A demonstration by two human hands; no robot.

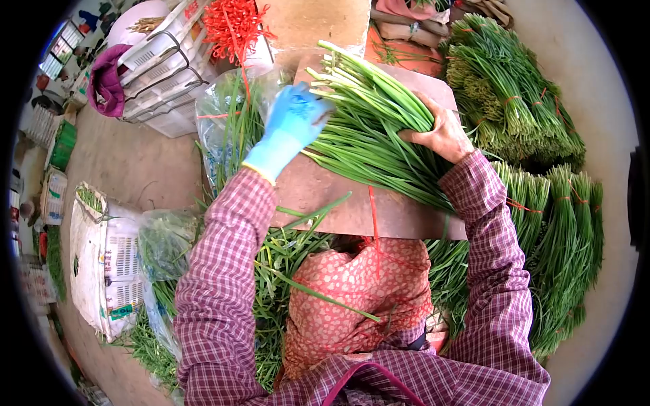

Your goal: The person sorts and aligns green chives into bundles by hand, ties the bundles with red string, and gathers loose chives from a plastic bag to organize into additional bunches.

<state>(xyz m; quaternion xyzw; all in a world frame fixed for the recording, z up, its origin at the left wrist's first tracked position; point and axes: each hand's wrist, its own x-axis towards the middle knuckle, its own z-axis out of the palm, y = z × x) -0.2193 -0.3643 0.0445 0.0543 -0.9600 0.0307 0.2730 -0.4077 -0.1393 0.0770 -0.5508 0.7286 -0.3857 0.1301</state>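
Note:
A bunch of garlic chives [379, 101] lies across a brown board in front of me, pale stem ends toward the upper left. My right hand [443, 132], bare, wraps around this bunch at its right side, thumb on top. More loose chives [372, 159] spread under it on the board [305, 196]. My left hand [296, 116], in a light blue glove, is beside the stems at the bunch's left. Its fingertips are smeared by motion, so whether they grip anything is unclear.
Tied chive bundles [511, 95] are stacked at the upper right, with more bundles [562, 237] below. Red ties [233, 30] hang at the top left near white crates [166, 61]. Loose greens [271, 291] lie by my lap, which a red patterned cloth [352, 298] covers.

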